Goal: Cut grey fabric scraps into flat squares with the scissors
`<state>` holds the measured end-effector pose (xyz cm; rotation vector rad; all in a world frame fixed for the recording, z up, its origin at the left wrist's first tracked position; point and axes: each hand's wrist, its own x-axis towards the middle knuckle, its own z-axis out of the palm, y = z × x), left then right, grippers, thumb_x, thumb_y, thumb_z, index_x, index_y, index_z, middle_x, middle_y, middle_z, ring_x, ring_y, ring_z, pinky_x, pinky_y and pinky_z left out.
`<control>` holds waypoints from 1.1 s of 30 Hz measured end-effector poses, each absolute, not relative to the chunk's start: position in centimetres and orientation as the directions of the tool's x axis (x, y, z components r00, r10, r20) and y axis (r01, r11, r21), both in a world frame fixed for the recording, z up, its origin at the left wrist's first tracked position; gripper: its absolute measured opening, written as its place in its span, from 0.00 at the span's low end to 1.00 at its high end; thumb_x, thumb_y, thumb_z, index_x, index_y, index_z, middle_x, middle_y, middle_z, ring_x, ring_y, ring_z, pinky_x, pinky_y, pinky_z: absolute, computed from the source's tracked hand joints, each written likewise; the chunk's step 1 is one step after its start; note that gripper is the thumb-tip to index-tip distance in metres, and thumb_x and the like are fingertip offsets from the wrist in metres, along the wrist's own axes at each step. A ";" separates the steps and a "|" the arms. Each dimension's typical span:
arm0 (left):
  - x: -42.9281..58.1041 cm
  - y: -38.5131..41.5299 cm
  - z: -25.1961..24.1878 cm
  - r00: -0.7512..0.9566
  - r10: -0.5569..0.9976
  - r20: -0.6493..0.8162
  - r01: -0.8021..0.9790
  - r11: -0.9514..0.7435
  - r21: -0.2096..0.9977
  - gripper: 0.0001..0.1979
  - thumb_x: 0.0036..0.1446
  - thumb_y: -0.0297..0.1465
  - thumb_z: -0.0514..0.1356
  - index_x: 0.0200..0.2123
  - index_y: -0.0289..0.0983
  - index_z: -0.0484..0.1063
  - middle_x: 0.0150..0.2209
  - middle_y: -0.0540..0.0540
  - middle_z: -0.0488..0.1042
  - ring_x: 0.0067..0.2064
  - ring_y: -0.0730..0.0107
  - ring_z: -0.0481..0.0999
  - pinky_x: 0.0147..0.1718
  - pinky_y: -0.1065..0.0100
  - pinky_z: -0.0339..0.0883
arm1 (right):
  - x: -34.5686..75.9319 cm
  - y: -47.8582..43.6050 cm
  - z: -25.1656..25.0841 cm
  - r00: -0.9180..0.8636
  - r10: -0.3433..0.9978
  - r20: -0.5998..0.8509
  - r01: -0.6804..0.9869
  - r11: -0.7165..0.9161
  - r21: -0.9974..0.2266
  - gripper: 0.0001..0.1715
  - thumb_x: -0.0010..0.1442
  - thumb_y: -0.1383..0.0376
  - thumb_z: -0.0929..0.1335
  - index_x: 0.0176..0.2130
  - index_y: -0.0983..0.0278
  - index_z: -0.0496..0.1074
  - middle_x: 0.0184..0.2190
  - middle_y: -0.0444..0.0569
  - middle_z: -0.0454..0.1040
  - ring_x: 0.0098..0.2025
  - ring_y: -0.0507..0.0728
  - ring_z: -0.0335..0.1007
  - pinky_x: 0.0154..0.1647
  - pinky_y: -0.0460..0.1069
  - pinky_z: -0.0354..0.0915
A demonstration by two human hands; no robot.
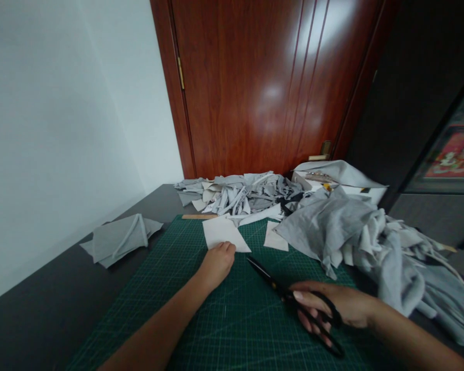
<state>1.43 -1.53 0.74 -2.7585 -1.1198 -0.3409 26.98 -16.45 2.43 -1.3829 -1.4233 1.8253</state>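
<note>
My left hand (218, 263) pinches the near edge of a white fabric piece (224, 233) over the green cutting mat (232, 330). In my right hand (325, 304) is a pair of black scissors (272, 283). Their blades look closed and point up and left, with the tip just right of the fabric piece's near corner. A smaller white fabric scrap (275, 237) lies flat on the mat, beyond the scissors and apart from both hands.
Grey and white fabric strips (247, 193) are heaped at the back, beside a wooden strip (199, 217). Grey cloth (332, 221) piles up on the right, by a white box (365, 193). Folded fabric pieces (119, 239) lie on the dark table (42, 319) at left.
</note>
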 end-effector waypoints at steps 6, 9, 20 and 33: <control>1.1 -1.5 0.4 0.653 0.693 0.305 0.715 -0.697 0.053 0.11 0.66 0.24 0.47 0.39 0.36 0.69 0.40 0.43 0.74 0.41 0.64 0.74 0.43 0.65 0.68 | 25.8 -16.2 2.8 -0.482 0.744 -0.464 0.154 -0.449 -0.880 0.43 0.47 0.31 0.64 0.35 0.68 0.69 0.27 0.55 0.77 0.26 0.55 0.75 0.23 0.47 0.71; 1.1 -1.5 -0.2 0.670 0.671 0.317 0.694 -0.718 0.051 0.11 0.66 0.23 0.47 0.40 0.36 0.69 0.40 0.43 0.73 0.41 0.64 0.74 0.44 0.64 0.69 | 25.4 -15.6 3.0 -0.485 0.737 -0.471 0.144 -0.464 -0.874 0.44 0.47 0.32 0.66 0.40 0.67 0.68 0.28 0.54 0.78 0.26 0.55 0.75 0.24 0.47 0.71; 1.6 -2.3 -0.5 0.708 0.628 0.323 0.659 -0.752 0.018 0.11 0.66 0.23 0.47 0.40 0.36 0.69 0.41 0.42 0.74 0.43 0.61 0.74 0.44 0.62 0.69 | 22.8 -13.5 3.3 -0.344 0.795 -0.499 0.063 -0.511 -0.857 0.38 0.44 0.33 0.69 0.29 0.64 0.64 0.20 0.42 0.69 0.21 0.49 0.66 0.22 0.46 0.71; 1.7 -2.5 -0.2 0.710 0.633 0.308 0.663 -0.749 0.009 0.11 0.65 0.21 0.48 0.41 0.33 0.70 0.42 0.41 0.74 0.43 0.59 0.75 0.44 0.61 0.70 | 23.1 -12.6 3.3 -0.339 0.794 -0.505 0.106 -0.501 -0.859 0.37 0.47 0.33 0.67 0.28 0.64 0.63 0.21 0.42 0.69 0.21 0.49 0.66 0.24 0.46 0.70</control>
